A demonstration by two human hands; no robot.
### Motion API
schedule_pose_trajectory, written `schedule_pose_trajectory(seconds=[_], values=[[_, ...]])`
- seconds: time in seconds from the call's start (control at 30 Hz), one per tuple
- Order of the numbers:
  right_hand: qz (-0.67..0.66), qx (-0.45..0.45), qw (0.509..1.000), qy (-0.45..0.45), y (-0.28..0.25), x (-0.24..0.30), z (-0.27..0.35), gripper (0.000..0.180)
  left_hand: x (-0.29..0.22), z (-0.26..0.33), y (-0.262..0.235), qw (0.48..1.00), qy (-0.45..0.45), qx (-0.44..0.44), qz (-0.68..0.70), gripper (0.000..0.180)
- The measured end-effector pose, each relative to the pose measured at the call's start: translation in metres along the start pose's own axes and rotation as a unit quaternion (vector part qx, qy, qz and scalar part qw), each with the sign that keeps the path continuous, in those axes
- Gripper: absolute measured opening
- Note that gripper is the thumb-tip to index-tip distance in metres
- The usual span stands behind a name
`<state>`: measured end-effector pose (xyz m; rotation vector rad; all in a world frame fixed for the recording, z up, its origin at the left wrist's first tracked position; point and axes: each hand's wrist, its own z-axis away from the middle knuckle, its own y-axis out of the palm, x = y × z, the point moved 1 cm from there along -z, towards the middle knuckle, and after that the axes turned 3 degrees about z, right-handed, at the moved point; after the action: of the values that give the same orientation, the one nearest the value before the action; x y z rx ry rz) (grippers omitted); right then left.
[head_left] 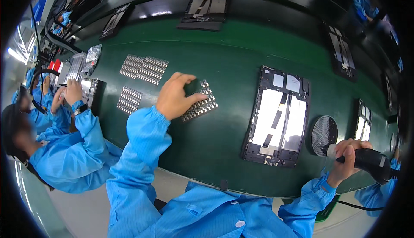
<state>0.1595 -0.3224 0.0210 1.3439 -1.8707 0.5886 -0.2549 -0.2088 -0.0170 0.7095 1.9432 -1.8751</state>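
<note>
My left hand [176, 96] is over a panel of small circuit boards [206, 105] lying tilted on the green bench. Its thumb overlaps the panel and the index finger curves apart from it, with a gap between them. My right hand [347, 159] is wrapped round a black electric screwdriver [370, 162] with a pale nose. That nose points left, beside a round grey dish with a dimpled surface [324, 132]. Between my hands lies an opened tablet [278, 117], its silvery batteries and dark flat cables showing.
More small-board panels [143, 69] lie to the left, with another panel [129, 100] nearer me. Further opened tablets stand along the back [204, 6] and right [363, 119]. A co-worker in blue [73, 152] works at my left, near a clear plastic bag [93, 57].
</note>
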Motion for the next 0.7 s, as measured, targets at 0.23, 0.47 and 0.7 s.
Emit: schedule_pose_trajectory(seconds=[0.23,0.47,0.7], values=[[0.009,0.004,1.0,-0.006,0.016,0.01,-0.005,0.036,-0.011,-0.043,0.005,0.989,0.003,0.146,-0.031,0.045],[-0.002,0.007,1.0,-0.014,0.018,0.013,-0.005,0.034,-0.024,-0.046,-0.004,0.978,-0.055,0.194,-0.048,0.05],[-0.011,0.003,1.0,-0.023,0.017,0.014,-0.006,0.035,-0.025,-0.03,0.008,0.978,0.094,0.175,-0.054,0.047]])
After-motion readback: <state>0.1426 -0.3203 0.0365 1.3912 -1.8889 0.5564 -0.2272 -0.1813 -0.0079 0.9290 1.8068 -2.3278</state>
